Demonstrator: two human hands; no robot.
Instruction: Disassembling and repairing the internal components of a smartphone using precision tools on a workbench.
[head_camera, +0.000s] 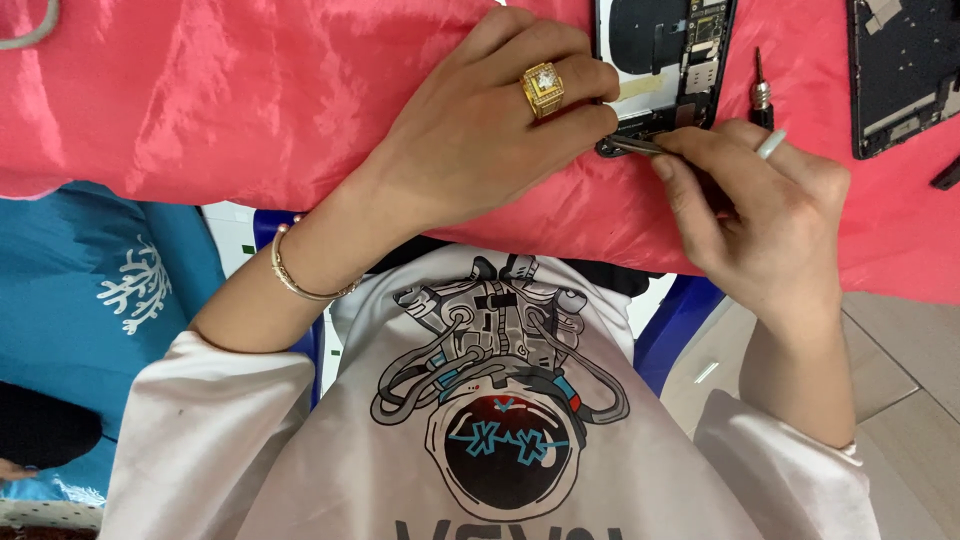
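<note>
— Hands at the near edge of the desk, which is draped in a shiny pink cloth. What have we got?

— Left hand lies flat-ish across the cloth, a chunky gold ring on one finger and a thin bracelet at the wrist. Its fingers are curled down onto the lower end of an opened phone, pinning it against the cloth.

— And the right?

— Right hand comes in from the other side, fingers pinched tight around a slim metal tool, tweezers by the look of it. The tip sits right at the bottom corner of the phone, touching a dark part there. What the tip grips I cannot tell.

— Where is that phone sitting?

— Back from the near edge, towards the far side of the desk, its back off and the circuit boards showing, partly cut off by the picture's top.

— Anything else around?

— A small screwdriver lies just beside the phone, above the right hand's knuckles. Further right, well apart, a second opened phone body lies by the desk's right end. A white stick-like piece pokes up between the right hand's fingers.

— Below the desk?

— White shirt with an astronaut print, and a blue chair under the person.
</note>
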